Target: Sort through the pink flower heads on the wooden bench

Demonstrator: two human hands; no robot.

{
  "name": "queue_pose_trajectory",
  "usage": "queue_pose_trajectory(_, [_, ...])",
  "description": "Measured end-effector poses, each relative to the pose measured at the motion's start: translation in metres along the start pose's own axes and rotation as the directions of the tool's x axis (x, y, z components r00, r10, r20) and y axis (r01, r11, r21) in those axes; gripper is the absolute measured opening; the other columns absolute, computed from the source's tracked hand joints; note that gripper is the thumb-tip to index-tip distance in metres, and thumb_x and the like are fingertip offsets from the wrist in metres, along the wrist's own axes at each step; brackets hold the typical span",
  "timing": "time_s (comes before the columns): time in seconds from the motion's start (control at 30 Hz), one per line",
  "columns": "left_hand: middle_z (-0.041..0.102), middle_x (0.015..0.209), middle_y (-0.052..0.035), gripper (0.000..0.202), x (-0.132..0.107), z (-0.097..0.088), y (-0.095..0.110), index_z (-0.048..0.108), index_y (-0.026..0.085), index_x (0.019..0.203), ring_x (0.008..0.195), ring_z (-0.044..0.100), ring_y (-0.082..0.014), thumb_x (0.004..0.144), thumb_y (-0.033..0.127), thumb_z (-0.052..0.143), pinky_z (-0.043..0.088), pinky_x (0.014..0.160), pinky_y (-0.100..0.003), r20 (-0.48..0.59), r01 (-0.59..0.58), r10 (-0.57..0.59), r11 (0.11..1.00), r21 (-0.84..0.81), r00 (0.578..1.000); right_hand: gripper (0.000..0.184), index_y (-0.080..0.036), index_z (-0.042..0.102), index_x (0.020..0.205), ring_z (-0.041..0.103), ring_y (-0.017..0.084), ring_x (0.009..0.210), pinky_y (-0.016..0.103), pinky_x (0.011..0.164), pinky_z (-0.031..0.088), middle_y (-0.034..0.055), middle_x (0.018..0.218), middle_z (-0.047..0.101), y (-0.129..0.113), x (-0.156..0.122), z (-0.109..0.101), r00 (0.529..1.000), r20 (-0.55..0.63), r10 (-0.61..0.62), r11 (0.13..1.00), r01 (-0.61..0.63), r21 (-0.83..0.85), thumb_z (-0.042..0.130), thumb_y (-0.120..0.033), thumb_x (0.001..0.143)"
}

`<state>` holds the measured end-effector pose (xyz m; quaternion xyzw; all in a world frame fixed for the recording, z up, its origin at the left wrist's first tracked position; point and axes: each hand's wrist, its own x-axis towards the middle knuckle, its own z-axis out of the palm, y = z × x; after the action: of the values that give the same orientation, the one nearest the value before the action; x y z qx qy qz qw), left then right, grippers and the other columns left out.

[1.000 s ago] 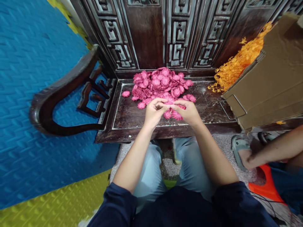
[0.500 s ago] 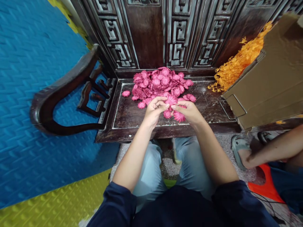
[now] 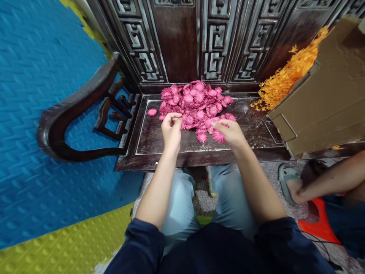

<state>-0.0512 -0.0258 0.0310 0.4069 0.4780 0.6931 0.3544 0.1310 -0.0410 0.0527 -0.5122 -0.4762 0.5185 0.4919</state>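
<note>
A heap of pink artificial flower heads (image 3: 196,97) lies on the dark wooden bench seat (image 3: 171,146). My left hand (image 3: 172,129) is at the front left of the heap, its thumb and fingers pinched together; whatever may be between them is too small to make out. My right hand (image 3: 230,133) is closed at the heap's front right, with pink flower petals (image 3: 211,122) blurred at its fingertips. Another pink flower head (image 3: 219,136) shows just below those fingers, partly covered by the hand. One flower head (image 3: 152,112) lies apart to the left.
A curved wooden armrest (image 3: 65,110) bounds the bench on the left, and a carved backrest (image 3: 179,45) rises behind. At right stands a cardboard box (image 3: 319,95) beside orange artificial flowers (image 3: 288,76). Another person's leg (image 3: 333,179) is at lower right.
My hands have moved apart. The left went leftward away from the pink flower both were holding; the right stays near its place with pink petals at its fingers.
</note>
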Motion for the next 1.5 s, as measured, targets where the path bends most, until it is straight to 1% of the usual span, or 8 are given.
queue_pose_trajectory(0.37, [0.068,0.099,-0.0104,0.016,0.021,-0.043,-0.051,0.067,0.019,0.081,0.102,0.060,-0.0284,0.066,0.021,0.066,0.041,0.088,-0.038,0.005,0.196,-0.471,0.377,0.905,0.882,0.020,-0.017,0.064,0.063,0.052,0.011,0.062,0.026,0.067,0.040,-0.0023,0.062,0.060,0.011,0.004,0.003,0.998,0.056,-0.031,0.983,0.040,-0.181,0.071,-0.035,0.060])
queue_pose_trajectory(0.57, [0.067,0.108,-0.0052,0.026,0.010,-0.021,-0.029,0.066,0.019,0.095,0.102,0.061,-0.0177,0.080,0.037,0.053,0.043,0.089,-0.028,0.251,0.174,-0.436,0.727,0.664,0.864,0.019,-0.016,0.063,0.060,0.051,0.010,0.059,0.026,0.064,0.040,-0.0033,0.059,0.059,0.013,0.003,0.004,0.990,0.139,-0.010,0.972,0.042,-0.231,0.070,-0.034,0.061])
queue_pose_trajectory(0.77, [0.064,0.071,0.0007,0.036,-0.006,0.000,-0.017,0.062,0.015,0.069,0.070,0.059,-0.0119,0.060,0.049,0.074,0.045,0.076,-0.026,0.603,0.534,-0.566,0.805,0.258,0.562,0.022,-0.017,0.066,0.065,0.059,0.013,0.061,0.028,0.066,0.047,0.0004,0.066,0.067,0.008,-0.001,0.008,0.966,0.250,0.069,0.983,-0.023,-0.184,0.074,-0.037,0.060])
queue_pose_trajectory(0.97, [0.060,0.064,0.0010,0.033,0.009,-0.015,-0.025,0.060,0.015,0.064,0.063,0.054,-0.0109,0.059,0.044,0.074,0.042,0.066,-0.024,0.473,0.410,-0.543,0.838,0.360,0.694,0.014,-0.017,0.069,0.071,0.065,0.016,0.078,0.031,0.084,0.047,0.0030,0.078,0.072,0.017,0.009,0.006,0.987,0.160,0.004,0.979,0.029,-0.201,0.068,-0.031,0.068])
queue_pose_trajectory(1.13, [0.056,0.052,-0.0008,0.024,0.019,-0.037,-0.050,0.055,0.017,0.050,0.067,0.058,-0.0193,0.058,0.032,0.073,0.041,0.066,-0.030,0.187,0.193,-0.615,0.498,0.845,0.766,0.024,-0.019,0.068,0.073,0.064,0.015,0.084,0.031,0.090,0.044,0.0015,0.078,0.071,0.022,0.015,0.001,0.998,0.061,0.020,0.997,-0.015,-0.080,0.061,-0.042,0.075])
queue_pose_trajectory(1.27, [0.068,0.093,-0.0124,0.022,0.018,-0.039,-0.058,0.063,0.017,0.072,0.103,0.057,-0.0322,0.055,0.027,0.075,0.042,0.084,-0.039,0.023,0.208,-0.523,0.377,0.902,0.852,0.022,-0.019,0.068,0.072,0.063,0.013,0.082,0.030,0.093,0.042,0.0010,0.078,0.070,0.024,0.014,0.002,0.995,0.048,0.091,0.995,-0.093,0.022,0.064,-0.040,0.073])
queue_pose_trajectory(1.4, [0.068,0.101,-0.0096,0.016,0.003,-0.016,-0.032,0.064,0.015,0.088,0.096,0.061,-0.0188,0.077,0.025,0.057,0.044,0.087,-0.030,0.229,0.032,-0.243,0.747,0.664,0.943,0.015,-0.018,0.067,0.073,0.062,0.013,0.088,0.028,0.095,0.040,0.0015,0.084,0.071,0.026,0.012,0.006,0.994,-0.003,0.105,0.993,-0.105,0.055,0.064,-0.033,0.072])
queue_pose_trajectory(1.5, [0.068,0.092,-0.0044,0.018,-0.018,0.006,-0.008,0.066,0.016,0.089,0.083,0.062,-0.0145,0.079,0.031,0.059,0.047,0.080,-0.026,0.422,-0.135,-0.052,0.906,0.401,0.905,0.015,-0.017,0.066,0.076,0.062,0.013,0.089,0.027,0.092,0.042,0.0022,0.087,0.071,0.026,0.010,0.010,0.991,-0.021,0.133,0.985,-0.130,0.117,0.061,-0.031,0.073])
